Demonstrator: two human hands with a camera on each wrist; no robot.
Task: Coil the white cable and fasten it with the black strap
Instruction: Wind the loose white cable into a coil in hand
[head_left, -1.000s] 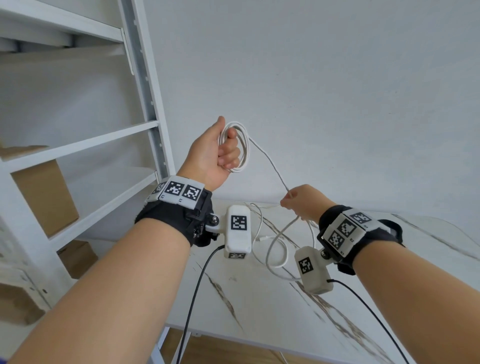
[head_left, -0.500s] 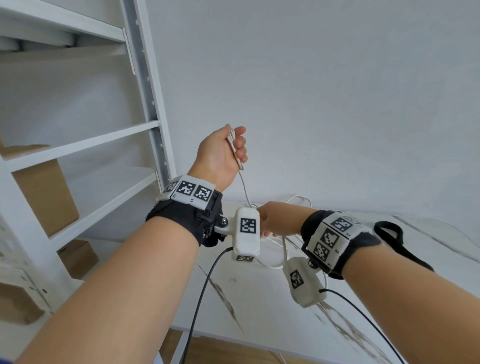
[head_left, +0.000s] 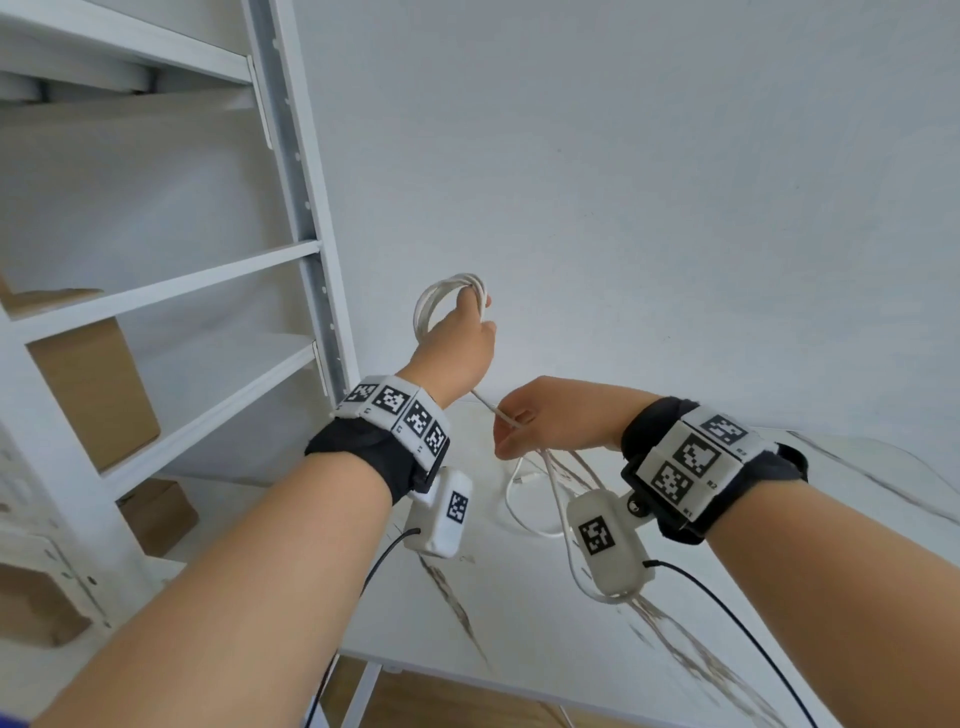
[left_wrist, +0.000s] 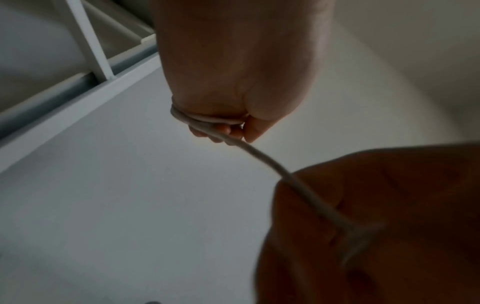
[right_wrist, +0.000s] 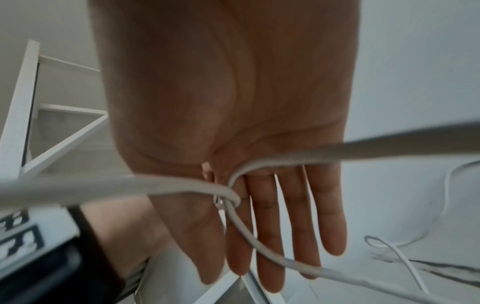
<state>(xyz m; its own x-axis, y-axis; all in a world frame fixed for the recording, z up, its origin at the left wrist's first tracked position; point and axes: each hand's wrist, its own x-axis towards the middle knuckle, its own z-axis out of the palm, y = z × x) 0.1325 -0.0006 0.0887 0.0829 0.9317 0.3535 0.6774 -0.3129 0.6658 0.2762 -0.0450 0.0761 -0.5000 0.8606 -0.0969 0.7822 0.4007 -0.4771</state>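
Note:
My left hand (head_left: 460, 348) is raised in front of the wall and grips a small coil of the white cable (head_left: 439, 304); in the left wrist view the turns (left_wrist: 205, 121) lie round its curled fingers. From there the cable runs down to my right hand (head_left: 550, 421), which pinches it between thumb and forefinger (right_wrist: 228, 197), the other fingers nearly straight. The loose rest of the cable (head_left: 524, 514) hangs onto the table. Something black (head_left: 795, 460) shows behind my right wristband; I cannot tell whether it is the strap.
A white marble-patterned table (head_left: 571, 649) lies under both hands, against a plain wall. A white metal shelf unit (head_left: 306, 260) stands close on the left, with cardboard boxes (head_left: 98, 389) on it. Black camera leads hang from both wrists.
My left hand has turned over, so the coil now stands above its knuckles. My right hand has moved left along the cable to just below the left hand.

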